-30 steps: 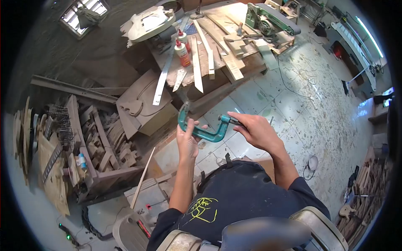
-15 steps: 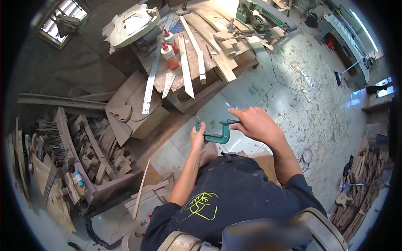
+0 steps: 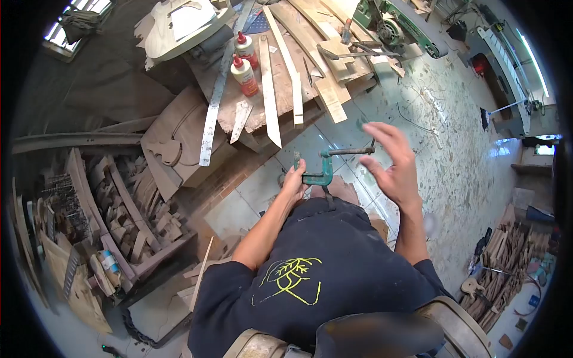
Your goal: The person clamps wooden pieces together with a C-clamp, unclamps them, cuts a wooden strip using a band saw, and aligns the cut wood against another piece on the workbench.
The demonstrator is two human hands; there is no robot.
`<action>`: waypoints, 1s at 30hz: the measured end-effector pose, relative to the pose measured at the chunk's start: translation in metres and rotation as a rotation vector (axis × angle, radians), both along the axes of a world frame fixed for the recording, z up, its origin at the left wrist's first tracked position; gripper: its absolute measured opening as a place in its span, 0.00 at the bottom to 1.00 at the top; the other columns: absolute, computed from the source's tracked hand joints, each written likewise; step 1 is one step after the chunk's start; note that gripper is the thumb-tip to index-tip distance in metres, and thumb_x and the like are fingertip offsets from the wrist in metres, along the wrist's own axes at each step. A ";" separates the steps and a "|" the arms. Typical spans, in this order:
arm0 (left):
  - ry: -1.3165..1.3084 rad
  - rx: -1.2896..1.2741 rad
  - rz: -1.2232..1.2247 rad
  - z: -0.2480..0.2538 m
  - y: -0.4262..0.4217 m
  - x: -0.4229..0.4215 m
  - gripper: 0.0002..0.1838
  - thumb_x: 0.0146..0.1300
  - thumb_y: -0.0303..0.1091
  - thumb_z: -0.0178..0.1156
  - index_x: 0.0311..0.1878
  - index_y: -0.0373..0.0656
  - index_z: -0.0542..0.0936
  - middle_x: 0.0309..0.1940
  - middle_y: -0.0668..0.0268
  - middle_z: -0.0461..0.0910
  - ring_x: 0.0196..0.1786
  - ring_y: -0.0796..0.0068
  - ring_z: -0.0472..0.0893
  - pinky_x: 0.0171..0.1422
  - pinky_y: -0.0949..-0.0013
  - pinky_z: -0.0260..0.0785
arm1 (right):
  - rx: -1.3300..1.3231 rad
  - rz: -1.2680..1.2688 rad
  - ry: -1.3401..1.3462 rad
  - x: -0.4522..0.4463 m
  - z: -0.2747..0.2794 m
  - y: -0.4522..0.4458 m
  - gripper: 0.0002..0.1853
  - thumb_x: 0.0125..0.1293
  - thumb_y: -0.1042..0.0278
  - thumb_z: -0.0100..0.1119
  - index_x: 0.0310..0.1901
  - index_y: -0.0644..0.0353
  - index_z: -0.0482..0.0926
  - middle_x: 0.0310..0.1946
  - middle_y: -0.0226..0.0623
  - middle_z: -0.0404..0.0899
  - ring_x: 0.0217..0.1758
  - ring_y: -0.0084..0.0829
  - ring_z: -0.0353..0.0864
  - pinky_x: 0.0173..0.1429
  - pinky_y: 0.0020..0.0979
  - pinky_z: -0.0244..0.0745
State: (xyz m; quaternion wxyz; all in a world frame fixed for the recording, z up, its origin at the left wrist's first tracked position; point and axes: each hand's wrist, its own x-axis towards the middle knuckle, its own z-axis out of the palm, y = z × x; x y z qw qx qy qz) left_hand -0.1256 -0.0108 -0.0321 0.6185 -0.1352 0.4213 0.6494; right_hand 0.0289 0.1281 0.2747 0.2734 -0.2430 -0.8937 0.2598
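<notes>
My left hand is closed around the frame of a green C-clamp, held in front of my dark shirt. The clamp's long threaded screw sticks out to the right and ends in a thin cross handle. Beside that handle is my right hand, its fingers spread and the thumb near the screw's end. Whether the thumb touches the screw, I cannot tell. No workpiece shows between the clamp's jaws.
Ahead, a workbench carries wooden strips, two glue bottles and a pale guitar-shaped body. A wooden bin of offcuts stands at left. A belt machine sits at the bench's far right; scrap wood is heaped at right.
My right hand has opened from its grip on the clamp's screw handle and moved right. Much more screw now sticks out to the right. My left hand still holds the clamp.
</notes>
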 end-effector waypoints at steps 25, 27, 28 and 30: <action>0.797 -0.504 0.337 0.054 0.064 -0.021 0.15 0.70 0.43 0.67 0.38 0.44 0.73 0.27 0.72 0.75 0.28 0.82 0.72 0.31 0.73 0.66 | -0.651 0.542 -0.224 -0.039 -0.097 0.183 0.19 0.69 0.56 0.62 0.53 0.61 0.83 0.42 0.51 0.85 0.46 0.48 0.85 0.51 0.43 0.77; 0.586 -0.433 0.405 0.042 0.064 -0.009 0.16 0.70 0.45 0.67 0.41 0.45 0.73 0.28 0.71 0.75 0.28 0.80 0.73 0.30 0.72 0.68 | -0.820 0.718 -0.341 -0.034 -0.059 0.186 0.17 0.69 0.54 0.62 0.46 0.61 0.85 0.37 0.49 0.85 0.41 0.47 0.86 0.47 0.43 0.78; 0.498 -0.390 0.410 0.037 0.066 -0.005 0.16 0.70 0.46 0.66 0.43 0.45 0.73 0.29 0.71 0.75 0.28 0.79 0.74 0.30 0.72 0.70 | -0.875 0.844 -0.444 -0.031 -0.050 0.186 0.18 0.69 0.52 0.62 0.42 0.61 0.86 0.34 0.48 0.85 0.38 0.46 0.86 0.44 0.42 0.78; 0.358 -0.298 0.424 0.023 0.075 -0.002 0.17 0.71 0.47 0.65 0.45 0.46 0.72 0.30 0.70 0.74 0.28 0.78 0.76 0.30 0.70 0.73 | -0.716 0.846 -0.764 -0.034 -0.051 0.176 0.25 0.69 0.44 0.61 0.42 0.64 0.86 0.32 0.50 0.85 0.38 0.51 0.85 0.45 0.43 0.78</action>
